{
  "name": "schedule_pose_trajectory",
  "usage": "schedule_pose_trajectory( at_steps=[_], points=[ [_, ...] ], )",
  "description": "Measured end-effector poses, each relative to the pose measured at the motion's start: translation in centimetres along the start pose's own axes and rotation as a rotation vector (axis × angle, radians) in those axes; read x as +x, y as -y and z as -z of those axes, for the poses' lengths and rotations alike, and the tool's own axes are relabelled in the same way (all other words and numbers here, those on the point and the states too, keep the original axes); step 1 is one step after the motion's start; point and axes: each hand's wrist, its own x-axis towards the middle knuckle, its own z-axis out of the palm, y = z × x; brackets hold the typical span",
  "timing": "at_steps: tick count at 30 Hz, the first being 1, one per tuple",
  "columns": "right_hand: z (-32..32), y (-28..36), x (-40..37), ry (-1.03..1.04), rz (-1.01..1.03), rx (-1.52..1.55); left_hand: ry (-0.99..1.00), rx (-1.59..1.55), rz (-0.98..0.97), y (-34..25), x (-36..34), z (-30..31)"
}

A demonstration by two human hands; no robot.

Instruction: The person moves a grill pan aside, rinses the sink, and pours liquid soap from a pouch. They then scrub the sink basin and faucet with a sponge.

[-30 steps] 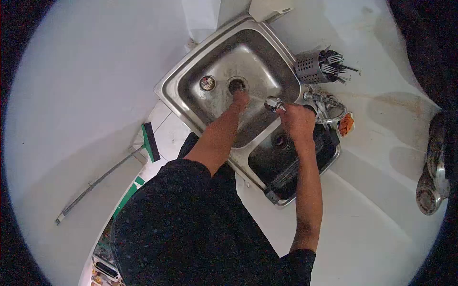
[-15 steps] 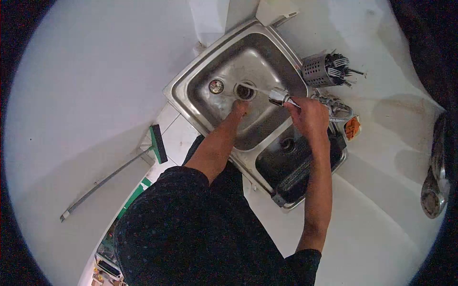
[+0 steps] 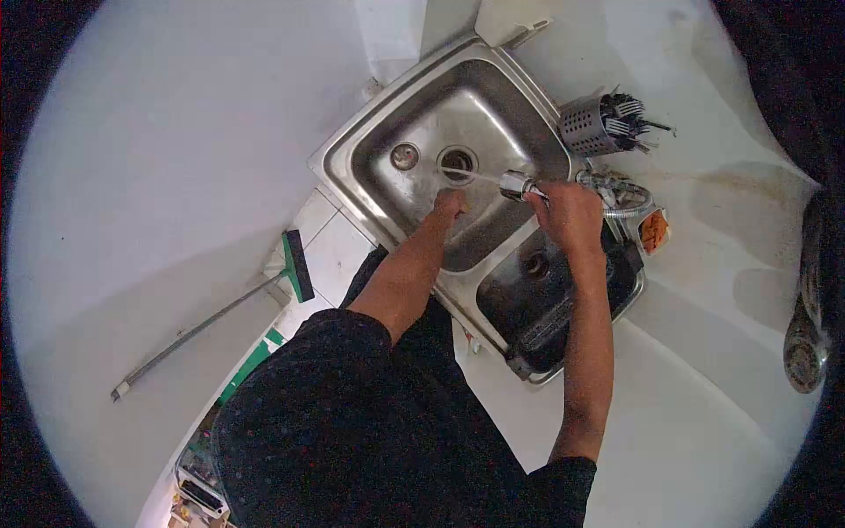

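Note:
My right hand (image 3: 568, 211) is closed around a chrome spray nozzle (image 3: 514, 185) over the large steel sink basin (image 3: 493, 97). A thin stream of water runs left from the nozzle, across the open drain hole (image 3: 458, 163). Low in the same basin, just below that hole, is my left hand (image 3: 451, 204), its fingers curled together; whatever they hold is too small to make out. A round metal strainer (image 3: 405, 157) lies to the left of the drain hole.
A perforated cutlery holder (image 3: 585, 128) with forks lies right of the basin. Below it are a coiled metal hose (image 3: 627, 209) and an orange item (image 3: 653, 231) in a small container. The smaller basin (image 3: 528, 299) holds a dark rack. A green squeegee (image 3: 297, 267) is at the left.
My left hand has drawn slightly down, away from the drain hole. The right hand keeps its hold on the nozzle, and the view has shifted a little.

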Motion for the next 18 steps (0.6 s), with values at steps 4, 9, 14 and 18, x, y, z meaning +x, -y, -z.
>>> schedule_pose_trajectory(
  at_steps=[4,9,14,18],
  points=[
    [0.0,0.1,0.0,0.016,-0.013,-0.042,0.217,0.093,-0.176,-0.7,-1.1,1.9],
    [-0.2,0.0,-0.3,-0.011,-0.005,-0.002,0.190,-0.253,-0.069,0.1,-1.4,1.5],
    [0.0,-0.1,-0.5,-0.055,0.028,-0.004,0.144,0.008,-0.074,-3.4,-5.4,3.3],
    [-0.4,-0.5,-0.7,-0.095,0.091,0.003,0.076,0.337,-0.239,-1.1,-0.7,3.0]
  ],
)
